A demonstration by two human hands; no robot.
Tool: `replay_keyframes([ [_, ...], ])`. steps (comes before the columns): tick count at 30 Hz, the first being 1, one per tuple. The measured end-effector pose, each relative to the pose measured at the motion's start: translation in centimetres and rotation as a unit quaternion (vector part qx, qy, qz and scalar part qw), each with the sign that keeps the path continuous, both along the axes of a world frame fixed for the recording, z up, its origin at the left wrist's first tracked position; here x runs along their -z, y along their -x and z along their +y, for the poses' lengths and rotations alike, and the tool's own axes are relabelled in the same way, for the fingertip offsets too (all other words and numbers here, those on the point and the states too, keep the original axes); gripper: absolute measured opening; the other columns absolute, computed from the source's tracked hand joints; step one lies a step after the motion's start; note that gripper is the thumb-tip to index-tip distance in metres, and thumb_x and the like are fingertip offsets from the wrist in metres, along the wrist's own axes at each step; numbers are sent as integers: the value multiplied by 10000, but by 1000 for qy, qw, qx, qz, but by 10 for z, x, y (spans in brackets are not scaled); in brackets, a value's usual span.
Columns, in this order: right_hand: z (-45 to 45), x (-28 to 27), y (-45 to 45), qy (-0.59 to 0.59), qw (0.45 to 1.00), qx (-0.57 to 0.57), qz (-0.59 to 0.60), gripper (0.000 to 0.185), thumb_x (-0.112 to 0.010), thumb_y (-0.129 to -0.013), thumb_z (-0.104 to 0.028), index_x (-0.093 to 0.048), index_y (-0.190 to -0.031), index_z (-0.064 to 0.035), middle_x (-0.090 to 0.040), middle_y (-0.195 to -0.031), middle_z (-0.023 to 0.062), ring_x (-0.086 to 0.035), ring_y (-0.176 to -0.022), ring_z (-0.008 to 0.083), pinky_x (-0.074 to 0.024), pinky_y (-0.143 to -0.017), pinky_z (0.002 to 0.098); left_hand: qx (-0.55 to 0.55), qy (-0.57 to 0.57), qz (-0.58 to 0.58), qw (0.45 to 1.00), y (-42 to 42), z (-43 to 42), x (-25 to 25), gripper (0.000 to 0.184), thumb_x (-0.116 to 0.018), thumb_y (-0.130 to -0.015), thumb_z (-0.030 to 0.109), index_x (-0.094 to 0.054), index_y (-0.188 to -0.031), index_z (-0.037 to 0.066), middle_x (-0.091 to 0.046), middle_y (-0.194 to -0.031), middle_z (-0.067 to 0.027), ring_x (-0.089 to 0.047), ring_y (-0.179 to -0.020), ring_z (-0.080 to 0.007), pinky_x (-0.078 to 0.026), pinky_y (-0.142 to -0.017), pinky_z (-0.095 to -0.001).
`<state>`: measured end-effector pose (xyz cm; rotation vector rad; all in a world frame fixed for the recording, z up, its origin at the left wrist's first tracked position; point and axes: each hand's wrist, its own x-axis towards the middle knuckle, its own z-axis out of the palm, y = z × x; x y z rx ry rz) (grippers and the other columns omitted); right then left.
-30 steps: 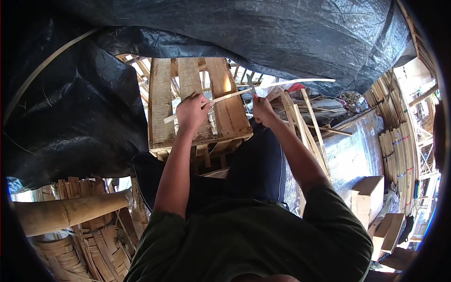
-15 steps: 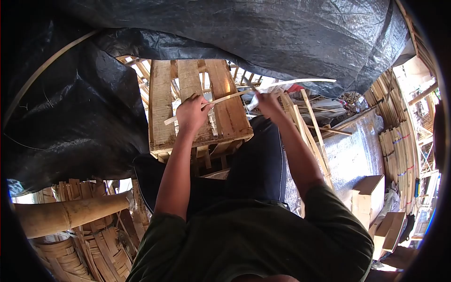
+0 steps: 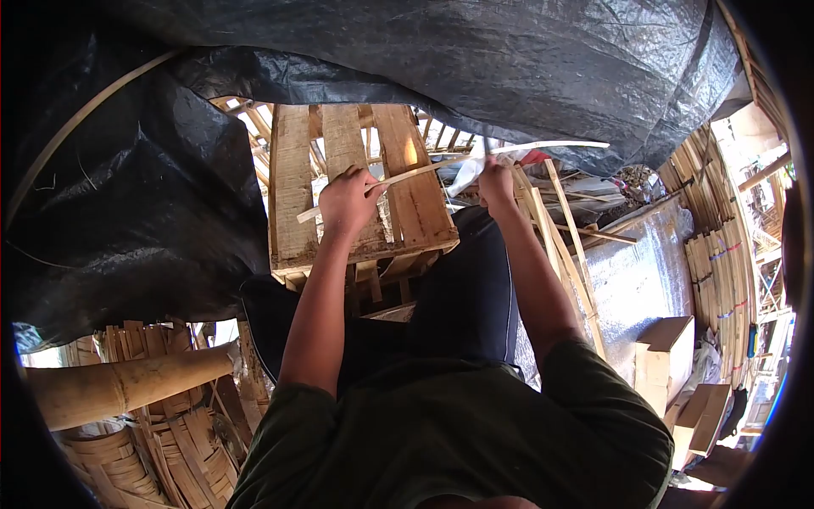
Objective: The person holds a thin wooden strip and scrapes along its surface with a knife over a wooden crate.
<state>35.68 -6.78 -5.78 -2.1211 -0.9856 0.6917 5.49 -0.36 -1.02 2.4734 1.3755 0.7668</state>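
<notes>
A long, thin bamboo strip point(image 3: 424, 171) slants over the slatted wooden crate point(image 3: 293, 178), its far end bending out to the right. My left hand point(image 3: 346, 202) is closed around the strip near its lower left end, above the crate top. My right hand point(image 3: 497, 183) makes a fist just right of the crate, over my right knee. From that fist a narrow dark blade points up, seemingly a knife point(image 3: 487, 146), where it meets or crosses the strip. The handle is hidden in my fingers.
Black plastic sheeting point(image 3: 475, 64) hangs ahead and to the left. Several bamboo slats point(image 3: 564, 220) lean beside my right leg. Silvery sheeting point(image 3: 636, 267) and a cardboard box point(image 3: 664, 356) lie to the right. A thick bamboo pole point(image 3: 127, 386) is at lower left.
My right hand with the knife has moved slightly right along the strip, and the blade has turned from slanting left to nearly upright. My left hand and the strip have barely moved.
</notes>
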Motion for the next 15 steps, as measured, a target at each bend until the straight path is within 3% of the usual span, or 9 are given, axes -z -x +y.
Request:
replay_keyframes([
  [1, 5, 22, -8, -28, 999, 16, -26, 505, -411, -1055, -414, -624, -1007, 41, -586, -608, 124, -595, -448, 252, -453, -421, 430, -1, -5, 3, 1000, 1, -2, -1, 249, -758, -846, 391, -690, -848, 151, -681, -872, -31, -682, -800, -265, -511, -665, -388],
  [3, -8, -2, 43, 33, 979, 0, 203, 530, -400, -1057, -422, -633, -981, 48, -590, -602, 124, -626, -482, 266, -484, -454, 452, -2, 5, 5, 1000, 2, -5, -3, 248, -761, -844, 388, -689, -845, 151, -683, -865, -30, -683, -796, -266, -510, -661, -388],
  [4, -7, -7, 31, 28, 997, -46, 60, 542, -395, -1060, -419, -620, -952, 62, -575, -602, 128, -610, -476, 260, -475, -439, 431, -5, 11, 3, 1000, 0, -3, -5, 246, -764, -842, 385, -688, -843, 151, -685, -858, -29, -683, -791, -266, -510, -658, -387],
  [5, -4, -13, 13, 30, 996, -50, 68, 563, -397, -1057, -433, -602, -959, 81, -574, -609, 141, -593, -466, 273, -470, -434, 410, -4, 11, 3, 1000, 0, -2, -4, 246, -764, -842, 385, -688, -843, 151, -685, -858, -29, -683, -791, -266, -510, -658, -387],
  [7, -2, -21, 10, -34, 989, 115, 92, 554, -399, -1057, -436, -595, -920, 64, -551, -597, 114, -539, -430, 241, -444, -403, 393, 1, -12, -5, 1000, 1, -2, -1, 246, -770, -838, 384, -688, -842, 152, -687, -843, -27, -684, -779, -266, -509, -650, -386],
  [9, -11, -6, 36, 26, 985, -48, 166, 556, -410, -1059, -448, -600, -857, 33, -519, -563, 81, -513, -418, 208, -421, -384, 407, -2, -4, -3, 1000, 2, -4, -2, 248, -771, -837, 385, -687, -841, 152, -687, -838, -26, -684, -775, -266, -508, -647, -385],
  [13, -3, -17, 3, -28, 978, 76, 194, 555, -421, -1052, -463, -593, -910, 45, -518, -562, 86, -510, -413, 200, -419, -385, 407, 2, -4, -2, 1000, 0, -1, 0, 251, -772, -836, 389, -687, -837, 153, -685, -834, -24, -684, -771, -263, -504, -640, -383],
  [14, -3, -19, 13, 21, 998, 31, 49, 588, -428, -1046, -476, -598, -936, 76, -555, -588, 104, -552, -432, 224, -447, -406, 398, 0, -3, -2, 1000, 1, -2, 0, 251, -772, -836, 389, -687, -837, 153, -685, -834, -24, -684, -771, -263, -504, -640, -383],
  [15, -14, -27, 37, 7, 998, -67, 19, 615, -427, -1047, -472, -607, -905, 99, -573, -590, 109, -585, -453, 244, -450, -420, 398, -1, -9, -3, 1000, 1, -4, 0, 251, -772, -835, 389, -687, -836, 153, -685, -836, -25, -684, -769, -264, -504, -637, -384],
])
